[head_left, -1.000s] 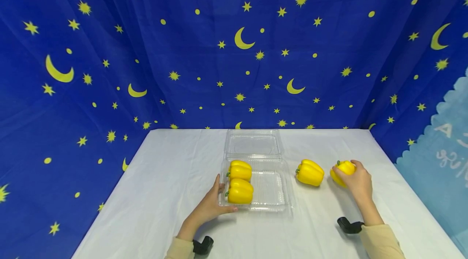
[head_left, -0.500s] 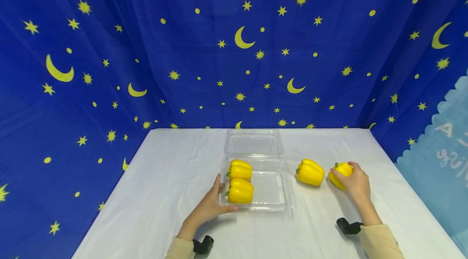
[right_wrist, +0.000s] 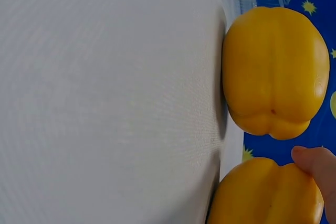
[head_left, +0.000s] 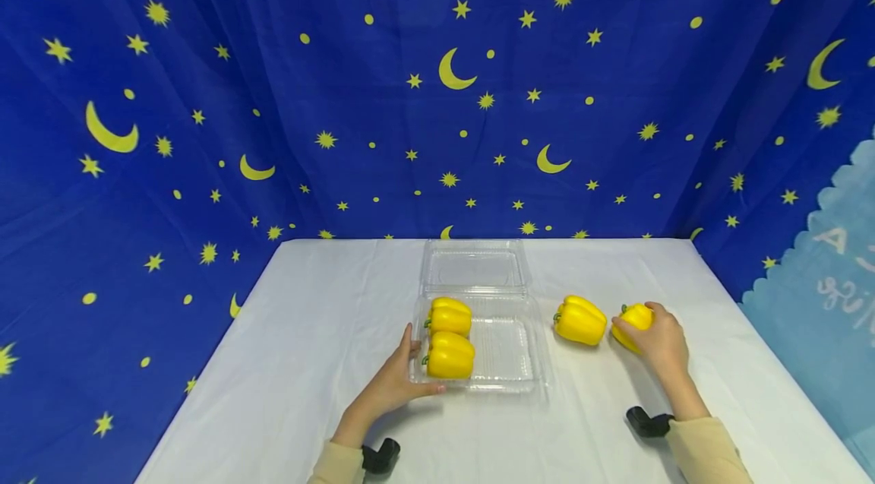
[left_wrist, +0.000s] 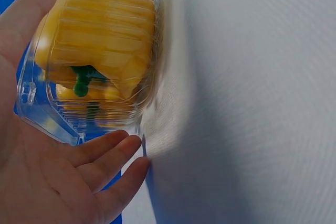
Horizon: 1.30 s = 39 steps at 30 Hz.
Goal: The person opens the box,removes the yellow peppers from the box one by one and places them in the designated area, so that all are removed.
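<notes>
My left hand (head_left: pixel 396 378) rests against the left front corner of a clear plastic clamshell container (head_left: pixel 506 351), thumb along the front and fingers at the left side. In the left wrist view the fingers lie loosely extended beside its ribbed wall. Inside, along its left half, sit two yellow bell peppers, a rear one (head_left: pixel 450 315) and a front one (head_left: pixel 450 355), green stems to the left. My right hand (head_left: pixel 666 343) grips another yellow bell pepper (head_left: pixel 630 326) between thumb and fingers; its underside is partly hidden. A loose yellow bell pepper (head_left: pixel 579 321) lies between that hand and the container.
The container's clear lid (head_left: pixel 475 267) lies flipped back toward the far table edge. A white cloth (head_left: pixel 328 302) covers the table. Blue curtains (head_left: pixel 383 89) with moons and stars stand behind and at the sides; a light blue panel (head_left: pixel 820 317) hangs at right.
My right hand has shifted slightly left with the gripped bell pepper, closer to the loose one. The left hand and the container have stayed in place.
</notes>
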{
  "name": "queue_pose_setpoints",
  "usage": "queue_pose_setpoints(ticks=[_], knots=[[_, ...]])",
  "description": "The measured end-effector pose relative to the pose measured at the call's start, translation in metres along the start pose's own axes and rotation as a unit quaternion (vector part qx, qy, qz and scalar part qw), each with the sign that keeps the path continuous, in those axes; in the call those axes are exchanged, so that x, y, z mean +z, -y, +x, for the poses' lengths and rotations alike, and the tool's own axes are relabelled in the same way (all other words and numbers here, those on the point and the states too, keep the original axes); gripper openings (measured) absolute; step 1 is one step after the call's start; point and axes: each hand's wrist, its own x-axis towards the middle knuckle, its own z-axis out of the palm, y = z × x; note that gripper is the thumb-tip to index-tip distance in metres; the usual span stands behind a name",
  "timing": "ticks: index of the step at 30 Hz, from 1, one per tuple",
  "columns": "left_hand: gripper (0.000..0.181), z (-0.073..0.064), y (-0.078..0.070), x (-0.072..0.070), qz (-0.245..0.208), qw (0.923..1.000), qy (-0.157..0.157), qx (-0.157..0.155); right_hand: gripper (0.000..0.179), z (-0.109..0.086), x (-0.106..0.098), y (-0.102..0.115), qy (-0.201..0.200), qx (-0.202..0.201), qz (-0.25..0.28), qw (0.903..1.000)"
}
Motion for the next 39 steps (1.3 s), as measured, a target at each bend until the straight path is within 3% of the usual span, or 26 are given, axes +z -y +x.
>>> queue_pose_setpoints(ticks=[8, 16, 22, 30, 39], knots=[[0.126, -0.001, -0.001, -0.001, -0.001, 1.0000, 0.005, 0.002, 0.085, -0.002, -0.002, 0.002, 0.014, -0.016, -0.034, 0.9992], [0.125, -0.001, -0.002, -0.002, -0.005, 1.0000, 0.008, -0.001, 0.096, -0.003, -0.008, 0.005, 0.059, -0.012, -0.062, 0.9962], [0.126, 0.000, -0.002, -0.002, -0.008, 0.9999, 0.006, -0.005, 0.095, -0.006, -0.014, 0.012, 0.037, 0.011, -0.073, 0.9966], [0.126, 0.001, -0.001, -0.001, -0.006, 0.9999, 0.005, -0.008, 0.071, -0.021, -0.021, 0.048, -0.044, -0.021, -0.048, 0.9977], [0.125, 0.000, -0.001, -0.001, -0.002, 1.0000, 0.008, -0.001, 0.065, -0.039, -0.017, 0.091, -0.019, -0.084, -0.041, 0.9954]])
